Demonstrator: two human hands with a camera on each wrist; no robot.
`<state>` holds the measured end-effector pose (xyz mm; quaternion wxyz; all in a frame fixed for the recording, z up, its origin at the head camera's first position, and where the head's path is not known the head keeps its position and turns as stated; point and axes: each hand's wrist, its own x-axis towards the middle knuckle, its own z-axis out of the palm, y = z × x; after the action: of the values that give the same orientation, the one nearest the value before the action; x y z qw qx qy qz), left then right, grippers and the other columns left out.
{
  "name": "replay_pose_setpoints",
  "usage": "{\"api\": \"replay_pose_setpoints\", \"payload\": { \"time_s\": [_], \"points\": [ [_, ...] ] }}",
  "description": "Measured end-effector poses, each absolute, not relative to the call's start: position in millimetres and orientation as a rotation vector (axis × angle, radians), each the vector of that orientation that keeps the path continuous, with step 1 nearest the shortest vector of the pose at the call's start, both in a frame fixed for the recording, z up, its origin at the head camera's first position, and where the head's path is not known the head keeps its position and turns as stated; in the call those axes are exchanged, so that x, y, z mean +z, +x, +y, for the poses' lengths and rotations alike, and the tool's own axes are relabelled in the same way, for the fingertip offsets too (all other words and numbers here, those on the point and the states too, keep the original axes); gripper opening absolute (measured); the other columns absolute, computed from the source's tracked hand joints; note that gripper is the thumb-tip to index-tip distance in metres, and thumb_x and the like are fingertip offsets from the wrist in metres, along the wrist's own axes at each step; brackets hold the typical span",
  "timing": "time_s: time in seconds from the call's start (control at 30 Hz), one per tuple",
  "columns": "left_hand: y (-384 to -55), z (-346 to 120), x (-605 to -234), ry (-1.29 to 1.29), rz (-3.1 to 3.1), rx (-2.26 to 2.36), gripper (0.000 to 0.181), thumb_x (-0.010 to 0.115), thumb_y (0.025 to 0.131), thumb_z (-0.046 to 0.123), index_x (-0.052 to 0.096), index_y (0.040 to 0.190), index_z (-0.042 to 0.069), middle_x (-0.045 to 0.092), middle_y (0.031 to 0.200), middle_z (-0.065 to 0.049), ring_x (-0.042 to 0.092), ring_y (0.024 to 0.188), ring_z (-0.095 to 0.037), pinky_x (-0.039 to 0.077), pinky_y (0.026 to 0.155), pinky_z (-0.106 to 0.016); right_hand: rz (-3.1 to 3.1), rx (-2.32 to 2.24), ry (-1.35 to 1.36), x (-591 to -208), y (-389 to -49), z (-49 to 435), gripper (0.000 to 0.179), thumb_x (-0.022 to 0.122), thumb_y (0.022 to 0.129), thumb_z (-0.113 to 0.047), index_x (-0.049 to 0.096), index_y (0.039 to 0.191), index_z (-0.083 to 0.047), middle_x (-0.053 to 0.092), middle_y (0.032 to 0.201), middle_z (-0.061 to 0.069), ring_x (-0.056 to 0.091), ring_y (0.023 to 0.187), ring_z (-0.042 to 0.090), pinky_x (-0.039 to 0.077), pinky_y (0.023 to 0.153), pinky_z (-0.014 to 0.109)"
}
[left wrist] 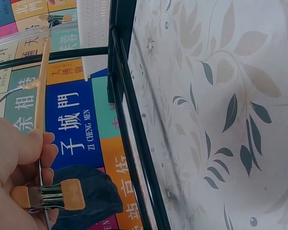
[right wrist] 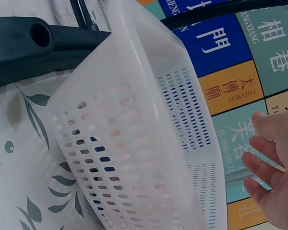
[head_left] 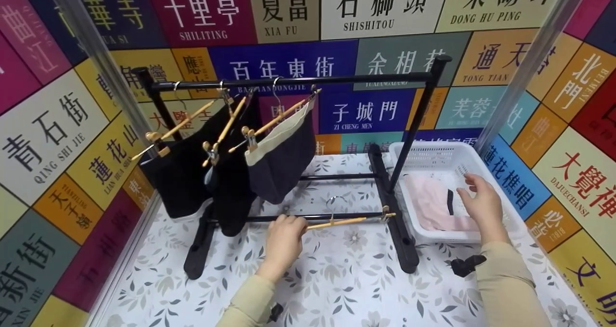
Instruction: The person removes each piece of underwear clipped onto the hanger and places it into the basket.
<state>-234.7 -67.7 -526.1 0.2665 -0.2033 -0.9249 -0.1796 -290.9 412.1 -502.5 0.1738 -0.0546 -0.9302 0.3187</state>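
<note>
My left hand (head_left: 284,243) grips one end of a wooden clip hanger (head_left: 344,222) in front of the black rack. The left wrist view shows a metal clip (left wrist: 52,196) beside the fingers, and nothing hangs from the hanger. Over the white basket (right wrist: 134,124) at the right is my right hand (head_left: 485,209), fingers spread and slightly bent, holding nothing. Inside the basket lies folded pink cloth (head_left: 423,202) with a dark strip (head_left: 450,202) at its edge. In the right wrist view the hand appears beyond the basket's rim.
A black rack bar (head_left: 365,79) carries hangers at its left half: a black garment (head_left: 178,187), another dark garment (head_left: 236,197) and a navy one with a cream band (head_left: 284,158). The rack's right foot (head_left: 397,235) stands beside the basket. Sign-printed walls surround the floral tabletop (head_left: 346,283).
</note>
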Motion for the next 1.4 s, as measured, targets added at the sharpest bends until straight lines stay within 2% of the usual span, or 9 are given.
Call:
{"api": "replay_pose_setpoints", "payload": {
  "time_s": [0.33, 0.5, 0.8, 1.0, 1.4],
  "points": [
    [-234, -66, -527, -0.552, -2.49, -0.516, 0.007, 0.072, 0.084, 0.014, 0.066, 0.084, 0.013, 0.066, 0.08, -0.003, 0.055, 0.073, -0.026, 0.039, 0.061, -0.04, -2.601, 0.918, -0.106, -505, -285, 403, 0.048, 0.057, 0.1, -0.016, 0.044, 0.141, 0.003, 0.051, 0.135, 0.029, 0.049, 0.121, 0.048, 0.035, 0.102, 0.06],
    [-234, -66, -526, -0.547, -2.5, -0.508, 0.005, 0.071, 0.085, 0.014, 0.066, 0.084, 0.013, 0.067, 0.08, -0.003, 0.055, 0.074, -0.026, 0.039, 0.062, -0.04, -2.602, 0.904, -0.082, -508, -282, 397, 0.047, 0.057, 0.1, -0.018, 0.045, 0.141, 0.002, 0.051, 0.135, 0.028, 0.048, 0.122, 0.047, 0.033, 0.102, 0.061],
    [-236, -66, -521, -0.536, -2.451, -0.495, 0.01, 0.074, 0.083, 0.012, 0.065, 0.08, 0.015, 0.068, 0.079, 0.0, 0.054, 0.072, -0.023, 0.038, 0.061, -0.037, -2.556, 0.902, -0.024, -512, -274, 386, 0.045, 0.059, 0.098, -0.014, 0.048, 0.139, 0.001, 0.056, 0.13, 0.027, 0.052, 0.118, 0.046, 0.035, 0.101, 0.061],
    [-238, -67, -514, -0.524, -2.473, -0.495, 0.006, 0.073, 0.085, 0.014, 0.067, 0.083, 0.015, 0.068, 0.081, 0.0, 0.054, 0.073, -0.023, 0.039, 0.062, -0.037, -2.513, 0.897, 0.034, -516, -272, 378, 0.043, 0.063, 0.095, -0.01, 0.052, 0.136, 0.0, 0.06, 0.125, 0.026, 0.055, 0.113, 0.045, 0.036, 0.1, 0.06],
    [-243, -71, -498, -0.524, -2.413, -0.531, 0.011, 0.075, 0.083, 0.01, 0.065, 0.08, 0.015, 0.064, 0.077, 0.001, 0.054, 0.072, -0.022, 0.04, 0.061, -0.037, -2.464, 0.867, 0.149, -524, -264, 364, 0.041, 0.068, 0.092, -0.007, 0.056, 0.13, 0.001, 0.064, 0.119, 0.026, 0.058, 0.107, 0.046, 0.038, 0.096, 0.058]
  ]
}}
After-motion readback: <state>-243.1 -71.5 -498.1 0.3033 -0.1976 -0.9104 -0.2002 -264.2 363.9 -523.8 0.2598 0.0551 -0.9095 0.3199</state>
